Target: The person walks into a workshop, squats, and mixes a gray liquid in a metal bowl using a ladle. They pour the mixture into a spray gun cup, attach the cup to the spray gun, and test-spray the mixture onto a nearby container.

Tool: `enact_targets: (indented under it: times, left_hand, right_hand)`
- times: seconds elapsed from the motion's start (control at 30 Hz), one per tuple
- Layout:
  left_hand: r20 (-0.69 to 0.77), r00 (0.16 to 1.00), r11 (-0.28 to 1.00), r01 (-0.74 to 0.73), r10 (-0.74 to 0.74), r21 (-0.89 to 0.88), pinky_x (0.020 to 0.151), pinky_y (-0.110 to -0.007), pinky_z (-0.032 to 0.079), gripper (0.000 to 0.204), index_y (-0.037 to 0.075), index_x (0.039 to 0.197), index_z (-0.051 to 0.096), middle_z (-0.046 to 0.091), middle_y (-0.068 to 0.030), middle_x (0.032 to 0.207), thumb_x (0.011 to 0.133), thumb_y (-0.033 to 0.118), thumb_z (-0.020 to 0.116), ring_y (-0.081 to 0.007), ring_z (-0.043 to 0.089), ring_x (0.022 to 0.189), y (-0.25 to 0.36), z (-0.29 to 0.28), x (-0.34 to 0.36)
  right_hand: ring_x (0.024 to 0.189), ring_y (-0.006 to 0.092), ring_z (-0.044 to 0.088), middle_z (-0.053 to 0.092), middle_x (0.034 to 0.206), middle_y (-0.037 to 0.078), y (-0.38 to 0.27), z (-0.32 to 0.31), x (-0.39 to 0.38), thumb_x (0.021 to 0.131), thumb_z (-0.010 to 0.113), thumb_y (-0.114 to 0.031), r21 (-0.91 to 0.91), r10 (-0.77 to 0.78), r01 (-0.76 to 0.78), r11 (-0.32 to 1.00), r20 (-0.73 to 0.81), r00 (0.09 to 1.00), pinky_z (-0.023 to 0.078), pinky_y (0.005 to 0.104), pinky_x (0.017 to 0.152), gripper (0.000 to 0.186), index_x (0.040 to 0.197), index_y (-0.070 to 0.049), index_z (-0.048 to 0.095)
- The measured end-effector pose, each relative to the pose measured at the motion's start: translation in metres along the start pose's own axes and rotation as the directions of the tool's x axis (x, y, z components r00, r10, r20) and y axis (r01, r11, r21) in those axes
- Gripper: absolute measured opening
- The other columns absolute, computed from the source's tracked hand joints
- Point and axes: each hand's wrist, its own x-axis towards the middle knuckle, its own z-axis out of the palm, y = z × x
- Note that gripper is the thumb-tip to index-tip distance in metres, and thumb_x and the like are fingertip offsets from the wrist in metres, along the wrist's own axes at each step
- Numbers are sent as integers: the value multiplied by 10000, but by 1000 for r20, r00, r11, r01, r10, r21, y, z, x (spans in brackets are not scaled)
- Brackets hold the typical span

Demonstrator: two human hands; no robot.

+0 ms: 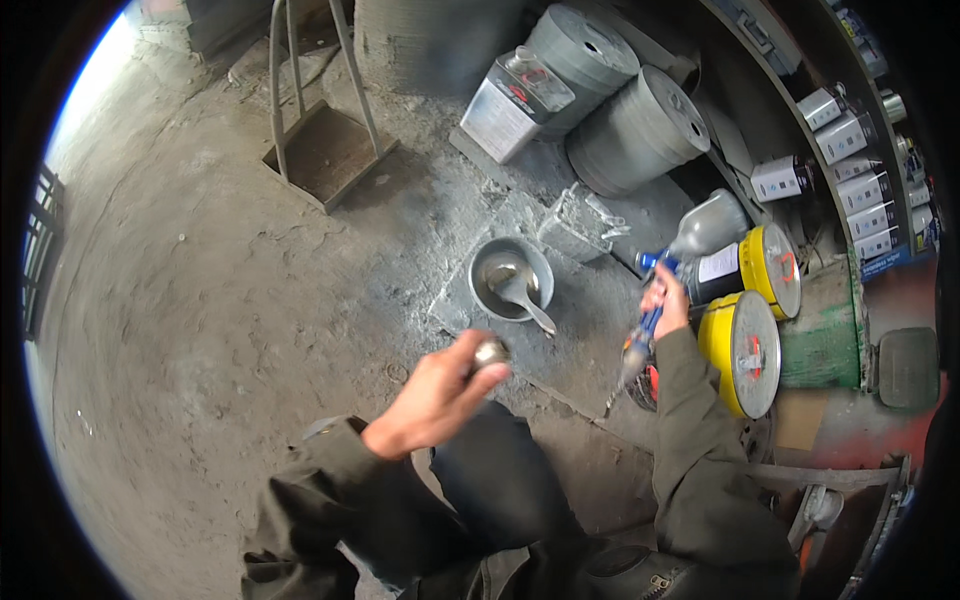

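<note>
My right hand [669, 298] is wrapped round the blue body of a spray gun [655, 318], whose grey cup [712, 225] points up and away from me. Between the fingers and thumb of my left hand [432, 398] sits a small, round, shiny metal cap-like piece [491, 354]; its exact kind is unclear. Just beyond that hand stands a grey bucket [547, 270] on a dusty slab. Inside the bucket leans a ladle-like tool [516, 290], its pale handle over the near rim.
Two grey drums [635, 130] and a rectangular metal can [510, 108] stand at the back. Yellow-banded pails [738, 350] are right of my forearm, below shelves holding several small cans [858, 190]. A dustpan-like metal tray [330, 160] with upright tubes is at far left.
</note>
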Motion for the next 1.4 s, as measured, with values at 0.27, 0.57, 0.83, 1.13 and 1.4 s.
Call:
enact_targets:
  times: [0.27,0.57,0.83,1.13,1.4]
  left_hand:
    - [-11,997,985,-74,73,-157,617,-296,458,360,34,1215,567,598,-60,752,983,296,649,-106,529,656,-20,61,41]
    - [-35,995,980,-98,93,-171,586,-300,440,324,3,1165,570,572,-50,708,989,267,633,-103,515,623,-18,62,40]
    - [-15,998,972,-61,59,-227,567,-338,458,370,-9,1152,568,592,-92,680,994,320,627,-149,546,566,-18,63,39]
    - [189,982,895,66,20,-440,547,-425,438,351,-7,1020,556,582,-181,614,1012,344,572,-307,611,547,-14,86,26]
    - [103,994,947,15,19,-321,544,-385,452,336,-11,1086,577,589,-140,608,1001,312,606,-251,599,528,-12,119,18]
  right_hand:
    - [499,68,302,316,568,-68,-104,133,-81,963,611,-175,420,-446,311,853,274,852,300,260,532,405,628,-184,382]
    - [513,60,330,332,607,-65,-92,162,-110,946,607,-125,364,-525,439,822,185,830,309,261,517,340,683,-169,396]
    - [506,38,311,354,619,-77,-79,165,-116,956,589,-116,385,-516,396,834,286,808,293,241,509,255,761,-152,428]
    - [488,24,324,372,624,-68,-73,133,-115,983,531,-93,501,-415,171,848,428,803,289,226,488,153,858,-127,450]
    - [520,25,324,359,640,-87,-54,95,-122,956,591,-114,379,-418,323,867,201,886,304,215,500,71,975,-127,523]
